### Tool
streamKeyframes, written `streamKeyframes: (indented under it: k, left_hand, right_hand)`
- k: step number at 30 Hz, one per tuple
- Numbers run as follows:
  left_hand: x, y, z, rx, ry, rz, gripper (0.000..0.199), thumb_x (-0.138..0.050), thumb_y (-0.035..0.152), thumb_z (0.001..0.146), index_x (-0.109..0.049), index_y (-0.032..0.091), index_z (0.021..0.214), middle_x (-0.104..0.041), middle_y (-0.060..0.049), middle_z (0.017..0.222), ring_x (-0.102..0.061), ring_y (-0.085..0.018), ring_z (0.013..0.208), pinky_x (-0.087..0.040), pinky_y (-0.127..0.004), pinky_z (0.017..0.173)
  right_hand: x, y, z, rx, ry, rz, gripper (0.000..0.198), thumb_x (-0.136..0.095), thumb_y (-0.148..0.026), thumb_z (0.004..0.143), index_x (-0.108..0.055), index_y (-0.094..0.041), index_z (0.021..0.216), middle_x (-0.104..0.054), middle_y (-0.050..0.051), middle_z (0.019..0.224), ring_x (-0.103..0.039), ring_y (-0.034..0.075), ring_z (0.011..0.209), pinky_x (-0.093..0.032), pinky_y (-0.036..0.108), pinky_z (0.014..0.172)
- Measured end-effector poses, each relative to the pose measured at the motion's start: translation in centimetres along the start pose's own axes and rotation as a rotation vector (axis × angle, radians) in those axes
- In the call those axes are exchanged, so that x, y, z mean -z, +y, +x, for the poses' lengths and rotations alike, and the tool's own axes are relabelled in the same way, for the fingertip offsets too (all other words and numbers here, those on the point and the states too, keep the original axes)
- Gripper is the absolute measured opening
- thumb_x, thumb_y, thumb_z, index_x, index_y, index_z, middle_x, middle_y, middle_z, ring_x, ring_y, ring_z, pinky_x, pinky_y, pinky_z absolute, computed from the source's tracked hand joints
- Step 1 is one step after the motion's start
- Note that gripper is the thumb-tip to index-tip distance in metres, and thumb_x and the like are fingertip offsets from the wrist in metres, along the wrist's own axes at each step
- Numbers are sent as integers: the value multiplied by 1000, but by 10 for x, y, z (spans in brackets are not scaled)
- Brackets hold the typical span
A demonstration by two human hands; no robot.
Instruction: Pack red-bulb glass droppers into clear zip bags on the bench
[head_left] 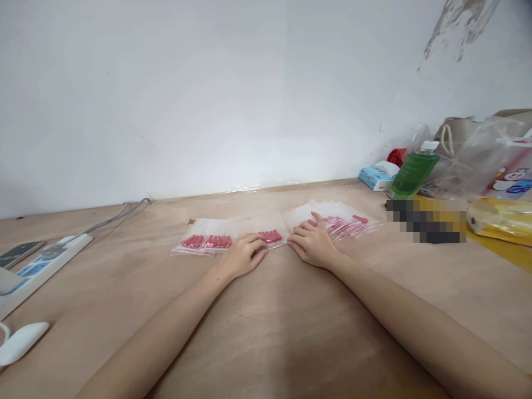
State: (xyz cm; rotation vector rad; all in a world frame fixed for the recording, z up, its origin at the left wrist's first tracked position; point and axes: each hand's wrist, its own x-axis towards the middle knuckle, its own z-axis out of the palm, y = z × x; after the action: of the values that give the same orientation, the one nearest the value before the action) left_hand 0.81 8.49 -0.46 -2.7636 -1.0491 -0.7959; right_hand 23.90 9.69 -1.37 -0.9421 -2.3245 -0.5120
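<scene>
A clear plastic bag [272, 223] with several red, slim pieces [271, 236] along its near side lies between my hands. My left hand [244, 256] is closed at the bag's lower left corner, fingers curled and thumb close to them. My right hand [312, 244] has its fingertips bent onto the bag's lower right edge, its index finger raised; its grip is partly hidden. Beside my left hand lie overlapping bags [208, 228] with red pieces. A fanned pile of similar bags [343, 213] lies behind and right of my right hand.
A white power strip [62, 260], a phone [19, 254] and a white object [25, 341] lie on the left of the wooden table [233, 343]. At right stand a tissue pack [376, 177], a green bottle [414, 170] and plastic bags [469, 160]. A white wall [208, 100] bounds the back.
</scene>
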Motion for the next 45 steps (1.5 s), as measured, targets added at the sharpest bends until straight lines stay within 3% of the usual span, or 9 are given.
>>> streamKeyframes:
  k: [7, 13, 18, 25, 33, 39, 45]
  left_hand:
    - [-8, -8, -5, 79, 117, -135, 13, -50, 15, 84, -63, 18, 82, -65, -6, 92, -61, -16, 86, -51, -32, 78]
    - [-7, -4, -4, 98, 130, -138, 10, -53, 19, 83, -63, 17, 82, -65, -6, 91, -62, -16, 86, -51, -32, 78]
    - [-6, -4, -6, 53, 159, -73, 15, -62, 30, 78, -62, 17, 87, -65, -7, 91, -62, -18, 84, -52, -32, 74]
    - [-6, -11, -10, -151, 195, 253, 15, -47, 18, 87, -62, 17, 86, -66, -5, 87, -62, -16, 78, -52, -29, 71]
    - [1, -7, -6, -198, 105, 412, 22, -40, 16, 90, -59, 14, 78, -64, -7, 77, -60, -17, 73, -50, -29, 66]
    - [-1, -3, -6, -205, 142, 418, 20, -42, 17, 89, -58, 15, 76, -61, -5, 72, -58, -16, 70, -48, -27, 64]
    - [-3, -2, -6, -242, 170, 447, 19, -44, 19, 89, -58, 15, 76, -58, -3, 68, -56, -15, 64, -46, -27, 61]
  right_hand:
    - [0, 3, 0, 29, 2, 50, 18, -51, -26, 80, -65, -23, 90, -66, 0, 75, -51, 16, 79, -11, 49, 98]
    - [-5, 3, 4, 80, 42, -83, 25, -46, -18, 83, -65, -23, 68, -62, -2, 64, -49, 13, 71, -9, 49, 97]
    - [-8, 3, 3, -35, 61, -26, 20, -50, -24, 84, -67, -24, 73, -65, -2, 68, -51, 13, 73, -10, 48, 97]
    - [-8, 5, 2, -148, 47, 129, 18, -54, -32, 83, -66, -25, 71, -68, -4, 72, -54, 14, 77, -10, 45, 97]
    - [-4, 4, 1, -89, 63, 79, 21, -52, -32, 83, -65, -23, 71, -66, -3, 69, -52, 15, 77, -9, 47, 97]
    - [-11, -17, 11, 1, 92, 17, 14, -53, -31, 81, -65, -24, 86, -66, 0, 79, -50, 16, 81, -11, 46, 96]
    - [-23, -37, 24, 94, 143, -29, 22, -46, -20, 85, -61, -21, 70, -63, -1, 70, -46, 12, 72, -15, 43, 92]
